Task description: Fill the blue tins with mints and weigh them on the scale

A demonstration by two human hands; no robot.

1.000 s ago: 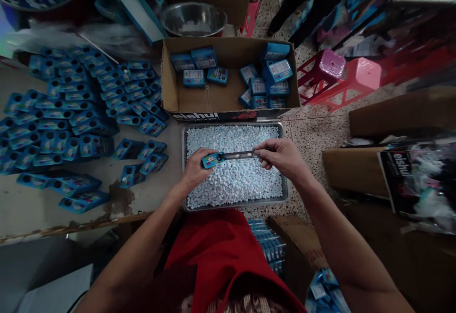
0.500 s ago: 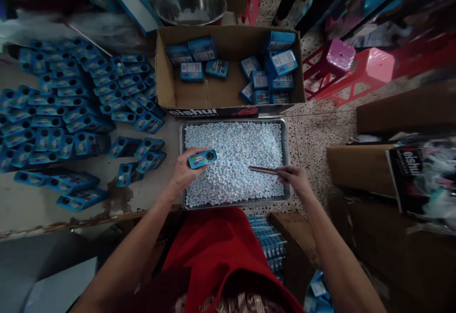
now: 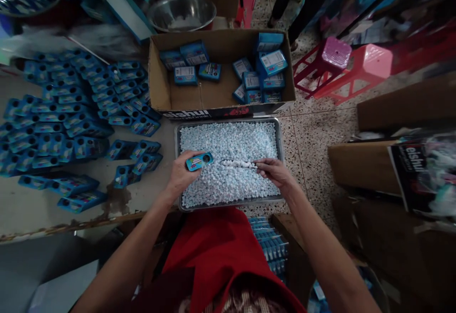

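Note:
My left hand (image 3: 182, 173) grips a small blue box (image 3: 198, 161) with a round hole in its end, held over the left side of a metal tray (image 3: 281, 161) filled with small white-blue candies (image 3: 231, 142). In my right hand (image 3: 275, 171) is a narrow scoop (image 3: 238, 164), pinched by its end and loaded with candies. The scoop points left toward the box's hole, with a short gap between them.
A cardboard box (image 3: 160, 90) behind the tray holds several blue packs (image 3: 263, 73). Many open blue boxes (image 3: 71, 109) lie in rows on the table at left. A steel bowl (image 3: 181, 13) stands at the back. Pink stools (image 3: 352, 66) and cartons stand at right.
A second ago the scoop met the box. My right hand then drew it away, dipped it low in the candies, and now holds it up loaded, near the box again.

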